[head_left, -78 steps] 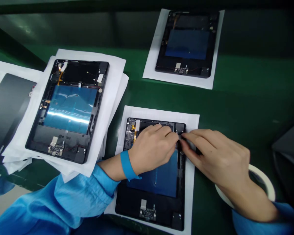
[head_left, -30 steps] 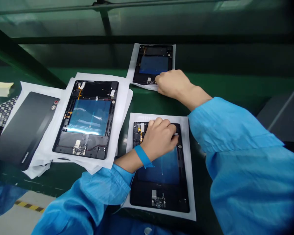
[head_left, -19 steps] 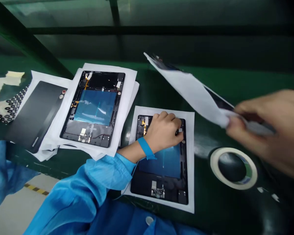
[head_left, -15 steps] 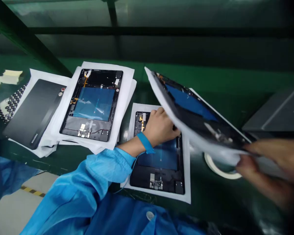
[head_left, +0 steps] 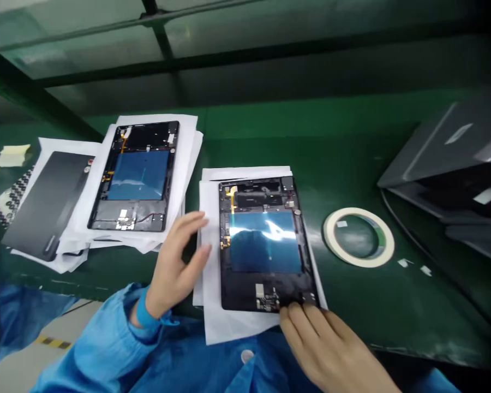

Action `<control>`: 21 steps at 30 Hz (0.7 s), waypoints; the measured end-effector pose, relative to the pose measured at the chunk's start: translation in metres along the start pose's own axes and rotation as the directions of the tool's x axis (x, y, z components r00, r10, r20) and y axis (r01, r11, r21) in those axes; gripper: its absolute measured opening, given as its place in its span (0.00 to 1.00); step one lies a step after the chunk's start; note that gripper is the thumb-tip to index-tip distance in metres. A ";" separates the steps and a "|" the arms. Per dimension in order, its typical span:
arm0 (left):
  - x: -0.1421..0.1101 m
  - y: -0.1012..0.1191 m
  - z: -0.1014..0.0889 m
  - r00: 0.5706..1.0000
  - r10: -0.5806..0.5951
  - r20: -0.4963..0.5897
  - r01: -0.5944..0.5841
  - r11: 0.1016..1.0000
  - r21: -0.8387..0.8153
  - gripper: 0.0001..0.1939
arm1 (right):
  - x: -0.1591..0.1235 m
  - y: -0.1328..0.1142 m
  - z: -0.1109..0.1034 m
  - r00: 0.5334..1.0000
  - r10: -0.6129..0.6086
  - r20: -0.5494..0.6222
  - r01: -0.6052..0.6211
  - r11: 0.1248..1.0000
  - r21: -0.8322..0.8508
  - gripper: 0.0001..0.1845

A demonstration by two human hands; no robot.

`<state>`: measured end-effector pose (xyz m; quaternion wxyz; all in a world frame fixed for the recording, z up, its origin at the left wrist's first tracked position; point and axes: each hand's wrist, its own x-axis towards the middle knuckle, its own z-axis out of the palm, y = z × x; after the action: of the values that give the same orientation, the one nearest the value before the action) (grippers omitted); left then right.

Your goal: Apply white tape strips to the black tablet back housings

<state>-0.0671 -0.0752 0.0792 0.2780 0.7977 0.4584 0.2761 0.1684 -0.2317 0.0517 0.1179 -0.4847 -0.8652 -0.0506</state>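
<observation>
Right in front of me, a tablet with its back cover off [head_left: 249, 292] lies face down on a white sheet [head_left: 223, 327], its insides and a blue-filmed battery [head_left: 265, 245] showing. Beneath it are more white sheets; the other tablet seen there before is hidden. My right hand [head_left: 327, 338] grips the tablet's lower right edge, fingers on top and the thumb out of sight. To the left of the sheet, my left hand [head_left: 180, 262] is open, thumb and fingers apart, with nothing held. A blue wrist strap [head_left: 146, 311] circles that wrist.
On the left, another opened tablet [head_left: 126, 210] tops a stack of white sheets. Beside it lies a dark back cover [head_left: 51, 204]. A roll of masking tape [head_left: 331, 240] sits to the right, near a grey box-like object [head_left: 429, 147] and a black cable [head_left: 409, 232].
The tablet that my right hand held tilted in the air now lies flat over the lower one. My left hand has moved off to the left and opened.
</observation>
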 end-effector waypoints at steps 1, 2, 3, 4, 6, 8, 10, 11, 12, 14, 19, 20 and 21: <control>-0.003 0.002 0.002 0.993 0.101 0.064 -0.107 0.989 0.100 0.15 | 0.007 0.004 0.001 1.000 -0.009 0.014 0.008 1.000 0.020 0.16; -0.005 0.005 0.004 0.971 0.193 0.143 -0.216 0.961 0.173 0.13 | 0.011 0.010 0.000 1.000 -0.004 0.008 0.003 0.998 0.060 0.16; -0.004 0.007 0.007 0.938 0.270 0.217 -0.315 0.924 0.215 0.12 | 0.012 0.018 -0.002 1.000 0.014 -0.010 -0.013 0.994 0.110 0.16; -0.003 0.009 0.011 0.903 0.326 0.278 -0.394 0.888 0.238 0.11 | 0.011 0.029 -0.005 0.999 0.033 -0.032 -0.028 0.988 0.149 0.15; 0.002 0.011 0.018 0.847 0.387 0.365 -0.493 0.829 0.266 0.10 | 0.004 0.060 -0.012 0.987 0.121 -0.104 -0.112 0.990 0.089 0.11; 0.007 0.010 0.024 0.811 0.426 0.401 -0.551 0.786 0.279 0.11 | -0.004 0.099 -0.014 0.932 0.249 -0.263 -0.299 0.939 -0.171 0.10; 0.010 0.008 0.029 0.793 0.451 0.410 -0.581 0.762 0.286 0.12 | -0.008 0.138 -0.011 0.853 0.303 -0.425 -0.481 0.772 -0.415 0.13; 0.010 0.007 0.030 0.790 0.459 0.406 -0.586 0.759 0.284 0.12 | -0.009 0.155 -0.007 0.828 0.304 -0.472 -0.531 0.695 -0.485 0.13; 0.011 0.006 0.031 0.792 0.461 0.400 -0.585 0.761 0.281 0.13 | -0.009 0.170 -0.003 0.816 0.300 -0.494 -0.556 0.641 -0.529 0.13; 0.012 0.003 0.032 0.800 0.459 0.386 -0.573 0.775 0.266 0.13 | -0.008 0.190 0.006 0.795 0.306 -0.523 -0.591 0.587 -0.554 0.12; 0.013 0.001 0.030 0.821 0.416 0.390 -0.526 0.818 0.235 0.13 | -0.019 0.206 0.014 0.757 0.337 -0.560 -0.633 0.591 -0.500 0.05; 0.014 0.001 0.029 0.824 0.399 0.403 -0.512 0.828 0.227 0.13 | -0.021 0.205 0.013 0.747 0.360 -0.558 -0.644 0.600 -0.475 0.06; 0.015 0.003 0.027 0.823 0.382 0.419 -0.499 0.840 0.215 0.12 | -0.022 0.203 0.011 0.723 0.422 -0.547 -0.674 0.607 -0.421 0.06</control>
<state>-0.0399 -0.0680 0.0654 0.1536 0.9532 0.2381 0.1059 0.3507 -0.1412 0.0297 0.1408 -0.7216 -0.5644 -0.3755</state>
